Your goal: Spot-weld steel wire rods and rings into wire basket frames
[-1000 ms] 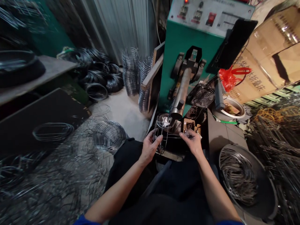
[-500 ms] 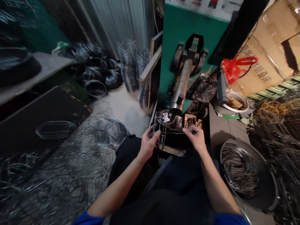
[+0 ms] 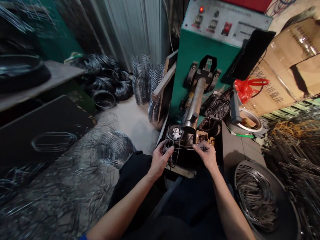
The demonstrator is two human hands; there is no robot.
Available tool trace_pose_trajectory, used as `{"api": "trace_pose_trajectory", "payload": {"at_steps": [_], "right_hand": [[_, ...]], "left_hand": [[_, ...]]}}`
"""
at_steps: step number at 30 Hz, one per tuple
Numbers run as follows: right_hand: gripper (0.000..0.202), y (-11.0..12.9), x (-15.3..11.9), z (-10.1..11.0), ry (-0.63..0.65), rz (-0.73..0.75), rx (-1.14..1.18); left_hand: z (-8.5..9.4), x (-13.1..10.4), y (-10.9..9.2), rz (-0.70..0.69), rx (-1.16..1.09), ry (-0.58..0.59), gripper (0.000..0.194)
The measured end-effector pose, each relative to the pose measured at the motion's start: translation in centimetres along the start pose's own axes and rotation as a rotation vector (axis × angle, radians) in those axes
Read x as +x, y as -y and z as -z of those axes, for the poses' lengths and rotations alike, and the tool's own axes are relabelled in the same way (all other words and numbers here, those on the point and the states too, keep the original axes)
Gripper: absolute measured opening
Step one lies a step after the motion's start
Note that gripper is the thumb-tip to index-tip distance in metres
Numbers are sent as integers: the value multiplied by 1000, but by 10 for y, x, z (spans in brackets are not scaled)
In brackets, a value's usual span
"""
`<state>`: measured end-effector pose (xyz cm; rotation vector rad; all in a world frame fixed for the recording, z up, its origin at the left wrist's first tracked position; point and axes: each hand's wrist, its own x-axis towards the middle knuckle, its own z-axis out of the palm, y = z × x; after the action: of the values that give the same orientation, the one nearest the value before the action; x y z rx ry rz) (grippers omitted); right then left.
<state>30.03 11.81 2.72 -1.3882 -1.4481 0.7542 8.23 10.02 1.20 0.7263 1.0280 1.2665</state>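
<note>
My left hand [image 3: 160, 159] grips the left side of a small wire frame [image 3: 173, 146] made of thin rods and hoops. Fingers of my right hand [image 3: 206, 154] pinch a thin wire rod [image 3: 188, 149] that runs across to the frame. Both hands hold the piece just below the steel arm [image 3: 194, 106] of a green welding machine [image 3: 200, 60], over its dark work block [image 3: 203, 136].
A round tub of bent wire pieces [image 3: 257, 196] sits at my right. Coils and wire rings [image 3: 113, 146] lie on the floor to the left, with stacked rings [image 3: 141, 78] by the wall. A small fan [image 3: 217, 107], a bowl [image 3: 246, 121] and cardboard boxes [image 3: 287, 66] stand right of the machine.
The view has tilted up and down again, so the machine's control panel shows once more. My hands keep the same hold on the wire frame and rod at the electrode.
</note>
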Motion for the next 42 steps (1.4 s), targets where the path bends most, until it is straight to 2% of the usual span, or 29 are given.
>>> {"api": "trace_pose_trajectory", "payload": {"at_steps": [11, 42], "right_hand": [[55, -2, 10, 9, 6, -18, -26], [57, 0, 23, 12, 22, -27, -65]], "left_hand": [[-8, 12, 3, -44, 3, 42, 68], [-10, 29, 8, -83, -9, 78, 63]]}}
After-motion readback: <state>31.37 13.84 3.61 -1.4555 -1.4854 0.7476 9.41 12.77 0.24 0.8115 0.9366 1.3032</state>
